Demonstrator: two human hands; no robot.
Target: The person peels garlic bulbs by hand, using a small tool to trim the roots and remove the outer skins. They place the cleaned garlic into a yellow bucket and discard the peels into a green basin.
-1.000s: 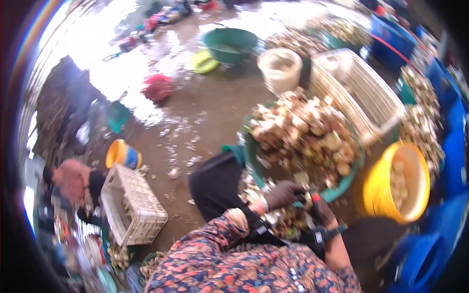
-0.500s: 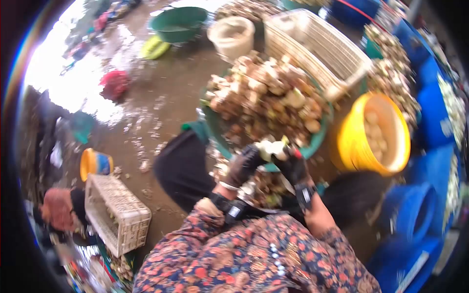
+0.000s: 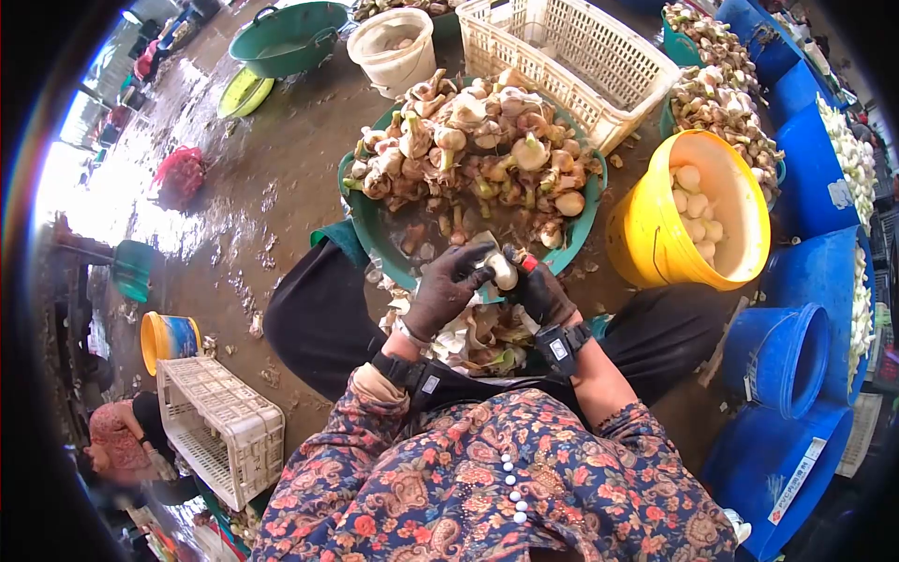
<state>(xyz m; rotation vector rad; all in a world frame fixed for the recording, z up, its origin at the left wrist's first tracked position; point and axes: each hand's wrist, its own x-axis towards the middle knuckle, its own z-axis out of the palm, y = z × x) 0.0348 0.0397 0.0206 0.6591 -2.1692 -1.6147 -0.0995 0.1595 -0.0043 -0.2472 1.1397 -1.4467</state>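
Observation:
My left hand (image 3: 448, 290), in a dark glove, pinches a white peeled garlic bulb (image 3: 505, 273) over the near rim of a green tub (image 3: 588, 217). Against the bulb's right side is my right hand (image 3: 545, 294), also gloved and closed, with a small red object (image 3: 530, 263) at its fingers; its kind is partly hidden. Unpeeled garlic bulbs (image 3: 449, 140) with stems are heaped in the tub. Below my hands lie loose garlic skins (image 3: 464, 342) between my legs. To the right, a yellow bucket (image 3: 640, 229) contains several white peeled bulbs (image 3: 693, 208).
A cream plastic crate (image 3: 613, 131) and a white bucket (image 3: 367, 58) stand behind the tub. Blue bins (image 3: 815, 178) line the right side. At left are another crate (image 3: 255, 459), a small yellow-blue bucket (image 3: 173, 339) and a person (image 3: 120, 436). The brown floor (image 3: 272, 178) looks wet.
My view has shifted, so the surroundings sit higher and further left. The bulb in my hands has turned and looks barer; both hands stay together at the tub's near rim.

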